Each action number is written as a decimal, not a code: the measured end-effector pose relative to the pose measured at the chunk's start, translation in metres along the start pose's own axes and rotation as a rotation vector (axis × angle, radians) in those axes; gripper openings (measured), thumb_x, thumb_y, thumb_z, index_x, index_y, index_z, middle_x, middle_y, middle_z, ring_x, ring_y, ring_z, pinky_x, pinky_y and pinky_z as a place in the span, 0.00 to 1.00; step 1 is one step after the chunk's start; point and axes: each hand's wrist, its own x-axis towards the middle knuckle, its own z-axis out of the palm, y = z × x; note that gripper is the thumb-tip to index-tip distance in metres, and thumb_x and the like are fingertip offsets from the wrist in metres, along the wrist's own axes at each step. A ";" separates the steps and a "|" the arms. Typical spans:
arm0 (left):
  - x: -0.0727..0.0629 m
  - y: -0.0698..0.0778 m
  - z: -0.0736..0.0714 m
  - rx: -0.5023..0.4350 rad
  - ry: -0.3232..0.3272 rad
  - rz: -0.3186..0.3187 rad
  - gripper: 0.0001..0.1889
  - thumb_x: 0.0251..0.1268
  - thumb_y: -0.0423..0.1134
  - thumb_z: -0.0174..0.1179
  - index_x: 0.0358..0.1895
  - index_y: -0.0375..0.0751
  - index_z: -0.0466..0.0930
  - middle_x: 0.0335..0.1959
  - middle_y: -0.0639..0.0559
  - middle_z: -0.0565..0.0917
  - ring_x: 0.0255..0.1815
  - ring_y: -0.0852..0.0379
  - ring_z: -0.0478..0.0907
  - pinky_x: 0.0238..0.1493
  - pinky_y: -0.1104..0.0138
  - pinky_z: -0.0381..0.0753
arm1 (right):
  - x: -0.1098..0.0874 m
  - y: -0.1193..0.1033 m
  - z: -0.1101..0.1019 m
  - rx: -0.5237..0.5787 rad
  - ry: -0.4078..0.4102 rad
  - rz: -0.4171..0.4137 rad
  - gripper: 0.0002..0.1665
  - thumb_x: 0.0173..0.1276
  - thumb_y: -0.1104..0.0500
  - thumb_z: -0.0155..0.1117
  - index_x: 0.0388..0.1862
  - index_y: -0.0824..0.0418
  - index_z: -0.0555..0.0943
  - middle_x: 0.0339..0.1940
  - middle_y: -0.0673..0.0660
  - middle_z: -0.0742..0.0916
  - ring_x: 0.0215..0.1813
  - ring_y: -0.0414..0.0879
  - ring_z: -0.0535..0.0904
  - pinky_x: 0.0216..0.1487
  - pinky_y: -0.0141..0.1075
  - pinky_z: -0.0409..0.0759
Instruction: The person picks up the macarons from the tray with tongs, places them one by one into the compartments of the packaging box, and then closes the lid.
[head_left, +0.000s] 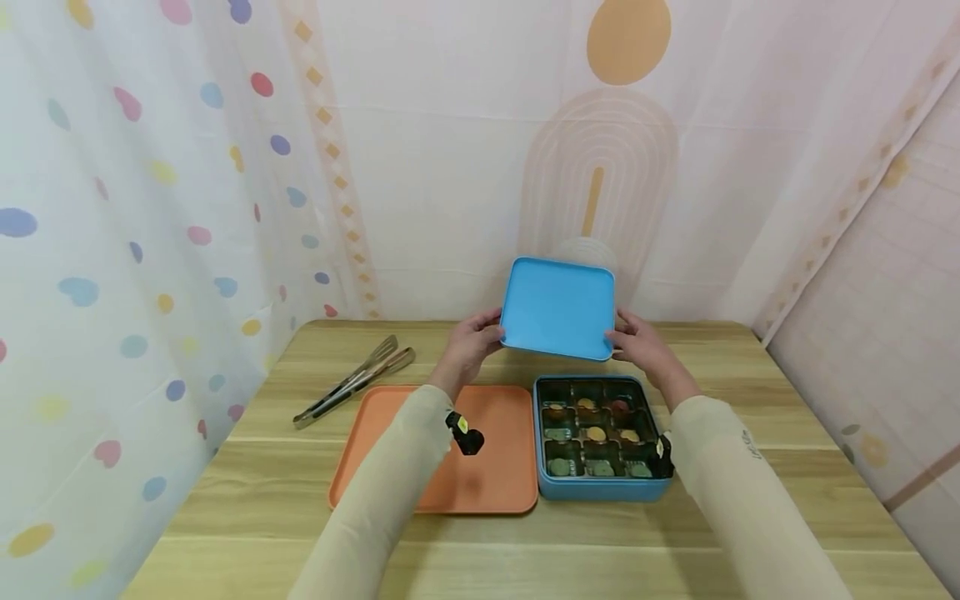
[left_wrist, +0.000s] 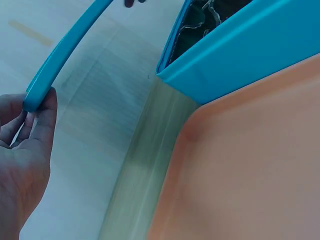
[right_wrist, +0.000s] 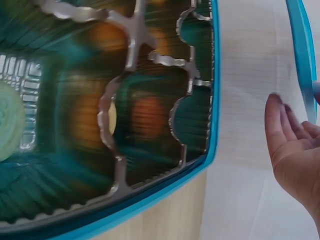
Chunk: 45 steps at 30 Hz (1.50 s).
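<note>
A light blue square lid is raised and tilted above the far side of the table. My left hand pinches its left edge near the lower corner, thumb on one face and fingers on the other. My right hand holds the right edge with the thumb over the front, its other fingers stretched out beside the rim in the right wrist view. Below stands an uncovered blue box. Its dark divided insert carries small round pieces in green, yellow and red; a green one has an embossed pattern.
An orange tray lies directly left of the box, partly under my left forearm. Metal tongs with dark grips lie behind the tray's left corner. A patterned curtain hangs along the table's back edge.
</note>
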 end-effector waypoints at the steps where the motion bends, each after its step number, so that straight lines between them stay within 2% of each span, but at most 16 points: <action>1: 0.000 0.001 0.000 0.002 -0.008 -0.005 0.25 0.72 0.23 0.53 0.71 0.30 0.66 0.63 0.37 0.72 0.59 0.43 0.76 0.60 0.54 0.74 | 0.002 0.000 0.000 0.019 0.003 0.002 0.41 0.81 0.58 0.48 0.82 0.57 0.39 0.78 0.71 0.57 0.73 0.65 0.62 0.67 0.54 0.67; 7: -0.001 0.004 -0.004 0.074 -0.057 0.002 0.29 0.70 0.20 0.52 0.73 0.34 0.64 0.61 0.37 0.71 0.56 0.45 0.75 0.61 0.53 0.73 | 0.005 -0.004 0.001 0.044 0.008 -0.024 0.40 0.80 0.65 0.47 0.82 0.57 0.42 0.75 0.72 0.62 0.71 0.66 0.65 0.64 0.55 0.69; 15: 0.002 0.007 -0.013 0.292 -0.041 0.026 0.27 0.73 0.28 0.55 0.73 0.39 0.67 0.53 0.39 0.75 0.52 0.45 0.76 0.58 0.53 0.77 | 0.004 -0.010 0.002 0.013 0.009 -0.044 0.41 0.78 0.67 0.48 0.83 0.52 0.43 0.76 0.71 0.63 0.71 0.67 0.65 0.64 0.58 0.69; 22: 0.004 0.010 -0.019 0.333 -0.021 0.032 0.26 0.71 0.27 0.58 0.71 0.38 0.70 0.50 0.39 0.76 0.49 0.45 0.76 0.57 0.49 0.76 | 0.004 -0.013 0.006 0.017 0.048 -0.028 0.42 0.77 0.69 0.50 0.83 0.51 0.46 0.73 0.72 0.65 0.69 0.68 0.66 0.63 0.59 0.69; 28: 0.003 0.015 -0.015 0.373 -0.011 0.045 0.26 0.69 0.25 0.59 0.70 0.37 0.71 0.47 0.40 0.76 0.48 0.46 0.77 0.56 0.51 0.77 | 0.003 -0.012 0.007 -0.002 0.091 -0.057 0.42 0.76 0.70 0.51 0.82 0.53 0.48 0.68 0.73 0.68 0.66 0.66 0.67 0.63 0.57 0.69; 34: 0.001 0.016 -0.011 0.401 0.009 0.050 0.25 0.69 0.24 0.59 0.68 0.35 0.73 0.46 0.39 0.77 0.48 0.45 0.78 0.54 0.53 0.79 | 0.002 -0.013 0.008 -0.046 0.115 -0.064 0.40 0.76 0.68 0.52 0.82 0.54 0.50 0.67 0.72 0.70 0.65 0.64 0.68 0.63 0.54 0.71; 39: 0.002 0.017 -0.010 0.442 0.027 0.062 0.24 0.70 0.25 0.58 0.68 0.34 0.73 0.46 0.38 0.77 0.49 0.44 0.78 0.54 0.52 0.79 | 0.002 -0.014 0.009 -0.074 0.081 -0.064 0.40 0.78 0.65 0.51 0.82 0.54 0.47 0.68 0.72 0.68 0.67 0.63 0.65 0.65 0.53 0.70; 45: 0.002 0.021 -0.010 0.545 0.029 0.085 0.23 0.75 0.34 0.56 0.70 0.36 0.70 0.50 0.39 0.79 0.50 0.45 0.78 0.52 0.57 0.80 | 0.002 -0.018 0.013 -0.043 0.031 -0.061 0.40 0.80 0.56 0.51 0.83 0.51 0.44 0.72 0.71 0.65 0.72 0.64 0.62 0.67 0.53 0.66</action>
